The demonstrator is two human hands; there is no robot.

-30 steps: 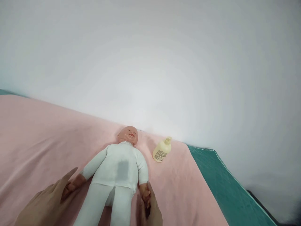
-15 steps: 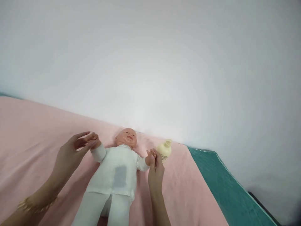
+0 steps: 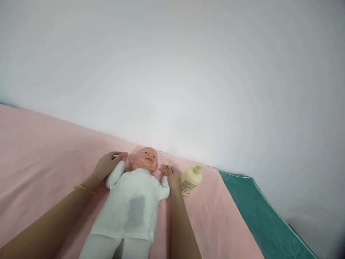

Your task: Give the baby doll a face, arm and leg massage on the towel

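Note:
A baby doll (image 3: 134,201) in a white top and white trousers lies face up, with a grey patch on its chest. Its bent arms rest beside its head. My left hand (image 3: 109,163), with a bracelet at the wrist, is closed on the doll's hand (image 3: 124,156) at the left of the head. On the other side, my right hand (image 3: 173,176) pinches the doll's other hand (image 3: 164,168). Just right of my right hand stands a pale yellow bottle (image 3: 191,178) with printed text on its side.
A pink cloth (image 3: 215,212) lies under the doll and the bottle. Green material (image 3: 256,208) shows beyond its right edge. A pale wall (image 3: 172,79) rises directly behind the doll's head.
Both my hands have moved inward and up toward the doll's head, bending its arms from spread out to beside the head. More of the bottle now shows.

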